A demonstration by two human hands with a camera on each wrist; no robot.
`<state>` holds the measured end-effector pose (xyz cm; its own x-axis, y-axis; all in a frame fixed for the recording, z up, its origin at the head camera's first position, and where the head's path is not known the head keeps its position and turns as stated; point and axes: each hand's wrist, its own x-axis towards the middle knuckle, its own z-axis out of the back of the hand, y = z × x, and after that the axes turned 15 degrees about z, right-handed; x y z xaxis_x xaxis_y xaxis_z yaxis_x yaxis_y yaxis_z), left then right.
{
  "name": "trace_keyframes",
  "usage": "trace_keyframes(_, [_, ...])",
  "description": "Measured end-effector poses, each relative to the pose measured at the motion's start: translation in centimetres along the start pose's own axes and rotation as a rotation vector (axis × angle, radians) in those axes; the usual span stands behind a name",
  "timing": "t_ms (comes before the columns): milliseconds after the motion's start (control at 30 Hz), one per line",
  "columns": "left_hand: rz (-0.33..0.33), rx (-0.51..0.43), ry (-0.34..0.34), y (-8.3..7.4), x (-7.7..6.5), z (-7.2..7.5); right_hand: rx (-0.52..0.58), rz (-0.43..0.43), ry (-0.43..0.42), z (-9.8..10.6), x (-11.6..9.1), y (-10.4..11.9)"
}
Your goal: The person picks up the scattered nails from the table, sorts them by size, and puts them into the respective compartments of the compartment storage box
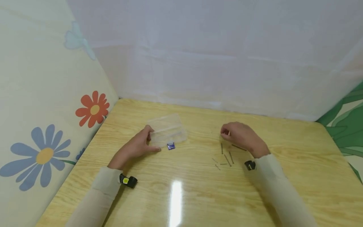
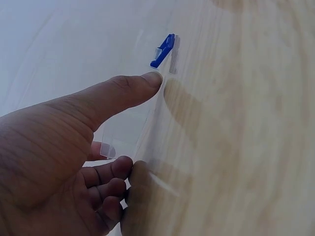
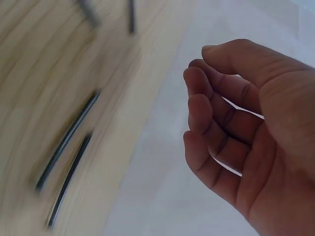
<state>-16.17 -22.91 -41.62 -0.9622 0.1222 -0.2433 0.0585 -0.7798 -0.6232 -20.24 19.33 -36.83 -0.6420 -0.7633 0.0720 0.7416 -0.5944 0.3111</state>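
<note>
A clear plastic box with a blue latch on its near side lies on the table. My left hand holds its left end, the thumb along the near edge beside the blue latch. One finger lies behind the box's corner. Several dark nails, long and short, are scattered on the table to the right of the box. Just beyond them hovers my right hand, fingers loosely curled and thumb tip near the index finger. No object shows between the fingertips in the right wrist view.
The wooden table meets a white cloth backdrop along its far edge. A flower-printed cloth hangs at the left, and one with green leaves at the right. Each wrist wears a small black camera.
</note>
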Motion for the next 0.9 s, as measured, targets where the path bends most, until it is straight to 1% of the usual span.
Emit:
trace_keyframes(100, [0.008, 0.004, 0.001, 0.1, 0.0, 0.1, -0.019, -0.022, 0.008, 0.4, -1.5, -0.5])
trace_keyframes(200, [0.012, 0.007, 0.001, 0.1, 0.0, 0.1, -0.014, -0.047, 0.012, 0.8, -3.0, -1.0])
trace_keyframes(333, [-0.001, 0.006, 0.0, 0.1, 0.1, 0.1, -0.01, -0.089, 0.012, 1.2, -4.8, -1.5])
trace_keyframes(433, [-0.005, 0.004, 0.001, 0.1, 0.0, 0.2, -0.013, -0.111, 0.017, 1.3, -5.9, -1.8])
trace_keyframes(633, [0.0, 0.001, 0.004, 0.0, -0.1, 0.3, -0.015, -0.144, 0.033, 1.2, -6.9, -2.4])
trace_keyframes(900, [-0.005, 0.003, 0.005, 0.2, 0.0, 0.4, -0.015, -0.175, 0.046, 0.8, -7.6, -3.2])
